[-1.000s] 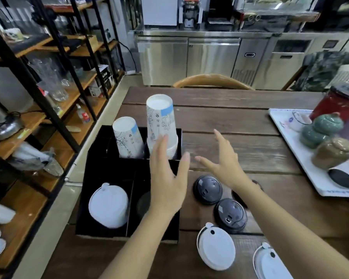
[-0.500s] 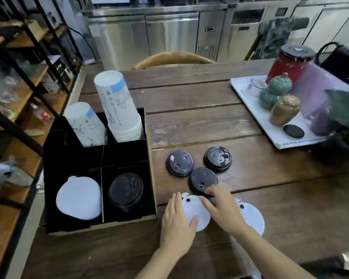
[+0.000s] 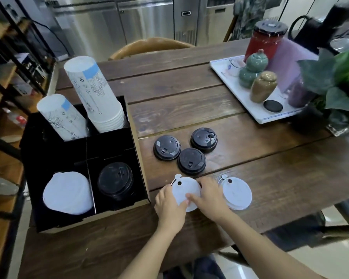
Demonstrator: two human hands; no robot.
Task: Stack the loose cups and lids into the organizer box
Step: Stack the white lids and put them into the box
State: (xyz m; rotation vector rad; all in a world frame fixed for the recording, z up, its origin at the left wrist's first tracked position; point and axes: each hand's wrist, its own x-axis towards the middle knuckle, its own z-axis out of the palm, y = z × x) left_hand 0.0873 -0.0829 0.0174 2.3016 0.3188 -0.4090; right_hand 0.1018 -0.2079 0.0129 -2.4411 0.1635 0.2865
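The black organizer box (image 3: 138, 162) stands at the table's left. Its two back compartments hold upside-down paper cup stacks: a tall one (image 3: 95, 93) and a shorter one (image 3: 59, 116). The front compartments hold white lids (image 3: 67, 195) and black lids (image 3: 115, 179). Three loose black lids (image 3: 166, 147) (image 3: 204, 139) (image 3: 191, 161) lie on the wood right of the box. Closer to me lies a white lid (image 3: 186, 188) with my left hand (image 3: 169, 204) and my right hand (image 3: 210, 198) gripping its edges from either side. Another white lid (image 3: 238, 193) lies just right of my right hand.
A white tray (image 3: 230, 77) at the back right carries a red jar (image 3: 264, 41), green and brown ceramic jars and a purple container. A leafy plant (image 3: 338, 77) stands at the right edge. Black-framed shelving (image 3: 12, 57) lines the left. A wooden chair back (image 3: 149, 46) sits beyond the table.
Both hands came down from the cup stacks in the box to the white lid near the front edge and closed on it. The view tilted downward.
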